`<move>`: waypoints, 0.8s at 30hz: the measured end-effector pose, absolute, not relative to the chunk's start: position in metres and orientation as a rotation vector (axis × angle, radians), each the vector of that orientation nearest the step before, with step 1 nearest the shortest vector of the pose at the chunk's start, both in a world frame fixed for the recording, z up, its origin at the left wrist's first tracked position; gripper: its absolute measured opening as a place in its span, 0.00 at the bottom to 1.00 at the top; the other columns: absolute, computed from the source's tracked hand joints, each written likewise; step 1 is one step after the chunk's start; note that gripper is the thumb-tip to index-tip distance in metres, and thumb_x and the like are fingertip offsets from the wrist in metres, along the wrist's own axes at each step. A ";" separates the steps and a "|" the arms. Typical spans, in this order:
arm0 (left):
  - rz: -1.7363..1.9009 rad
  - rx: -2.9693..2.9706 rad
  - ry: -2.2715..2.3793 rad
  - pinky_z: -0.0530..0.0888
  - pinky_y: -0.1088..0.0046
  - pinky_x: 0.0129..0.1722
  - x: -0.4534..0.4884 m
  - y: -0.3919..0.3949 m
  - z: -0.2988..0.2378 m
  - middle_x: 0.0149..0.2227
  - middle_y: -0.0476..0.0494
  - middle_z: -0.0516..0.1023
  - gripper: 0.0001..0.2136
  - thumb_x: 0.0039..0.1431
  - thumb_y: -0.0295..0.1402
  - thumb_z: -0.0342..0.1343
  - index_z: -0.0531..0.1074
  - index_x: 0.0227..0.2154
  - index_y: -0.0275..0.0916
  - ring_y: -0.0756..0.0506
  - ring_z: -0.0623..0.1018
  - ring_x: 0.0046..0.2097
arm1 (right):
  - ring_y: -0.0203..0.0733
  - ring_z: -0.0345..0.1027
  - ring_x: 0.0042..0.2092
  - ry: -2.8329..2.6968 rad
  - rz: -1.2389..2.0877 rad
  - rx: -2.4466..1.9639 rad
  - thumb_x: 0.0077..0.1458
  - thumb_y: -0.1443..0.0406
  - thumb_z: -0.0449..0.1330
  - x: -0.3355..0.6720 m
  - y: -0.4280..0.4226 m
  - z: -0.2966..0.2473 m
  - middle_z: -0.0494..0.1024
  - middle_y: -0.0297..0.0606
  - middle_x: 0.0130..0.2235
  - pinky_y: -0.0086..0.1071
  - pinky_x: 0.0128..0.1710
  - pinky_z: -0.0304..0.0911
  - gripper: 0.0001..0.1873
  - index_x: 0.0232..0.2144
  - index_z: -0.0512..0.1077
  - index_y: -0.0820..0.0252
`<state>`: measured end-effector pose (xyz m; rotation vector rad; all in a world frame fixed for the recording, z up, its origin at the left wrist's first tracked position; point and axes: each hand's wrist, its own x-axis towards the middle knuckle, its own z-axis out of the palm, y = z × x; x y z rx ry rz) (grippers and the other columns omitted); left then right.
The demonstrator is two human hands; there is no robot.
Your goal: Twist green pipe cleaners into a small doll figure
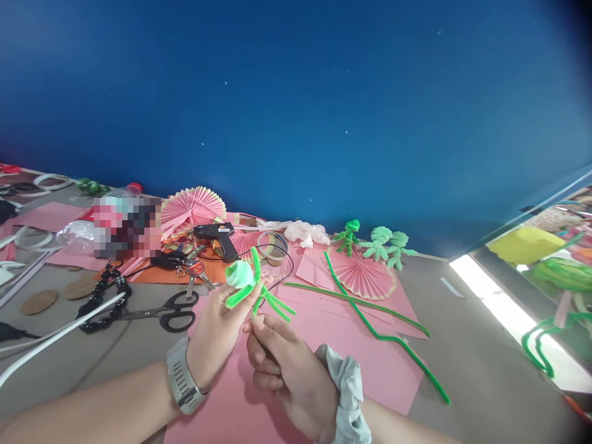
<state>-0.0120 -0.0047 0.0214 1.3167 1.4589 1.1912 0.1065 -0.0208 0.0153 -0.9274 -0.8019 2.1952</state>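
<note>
My left hand (pixel 224 320) is closed around a small figure of green pipe cleaners (pixel 239 275), which has a pale mint coiled ball at its top and bright green strands sticking out. A green strand of it is pinched between thumb and forefinger of my right hand (pixel 291 364), just beside the left. Both hands are above a sheet of pink paper (pixel 370 364). To their right two loose green pipe cleaners (pixel 388 338) lie crossed on the paper. Farther back stand finished-looking pipe cleaner figures, one bright green (pixel 349 237) and two mint (pixel 380 243).
Black scissors (pixel 178 311), a beaded strap (pixel 104 302), keys (pixel 197 269) and a glue gun (pixel 219 237) lie at left and behind my hands. Pink paper fans (pixel 194 206) and a roll of clear tape (pixel 272 245) sit near the blue wall (pixel 296 111). A white cable (pixel 60 336) crosses the left side.
</note>
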 end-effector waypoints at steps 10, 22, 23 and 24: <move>1.177 1.514 1.390 0.70 0.72 0.37 -0.021 0.010 -0.004 0.29 0.47 0.77 0.10 0.56 0.36 0.51 0.73 0.27 0.36 0.46 0.74 0.34 | 0.28 0.50 0.21 -1.610 1.622 -1.092 0.60 0.63 0.47 0.133 0.002 0.039 0.58 0.26 0.20 0.23 0.19 0.47 0.11 0.29 0.65 0.60; 1.154 1.661 1.137 0.70 0.67 0.47 -0.024 -0.008 0.005 0.42 0.44 0.77 0.14 0.57 0.29 0.49 0.72 0.45 0.43 0.43 0.74 0.45 | 0.30 0.54 0.20 -1.685 1.325 -1.122 0.57 0.59 0.51 0.141 0.036 0.001 0.64 0.26 0.20 0.25 0.20 0.49 0.10 0.28 0.58 0.57; 1.184 1.743 1.162 0.68 0.65 0.50 -0.028 -0.009 -0.002 0.45 0.43 0.75 0.17 0.55 0.28 0.49 0.69 0.48 0.42 0.42 0.73 0.47 | 0.30 0.54 0.20 -1.679 1.356 -1.117 0.57 0.58 0.52 0.138 0.034 -0.003 0.64 0.26 0.19 0.25 0.19 0.48 0.11 0.27 0.58 0.57; 1.191 1.765 1.194 0.67 0.64 0.51 -0.031 -0.009 -0.009 0.46 0.42 0.74 0.18 0.55 0.27 0.49 0.68 0.49 0.42 0.42 0.72 0.49 | 0.31 0.54 0.20 -1.680 1.388 -1.108 0.57 0.58 0.52 0.135 0.031 -0.005 0.64 0.26 0.19 0.25 0.19 0.48 0.11 0.27 0.58 0.57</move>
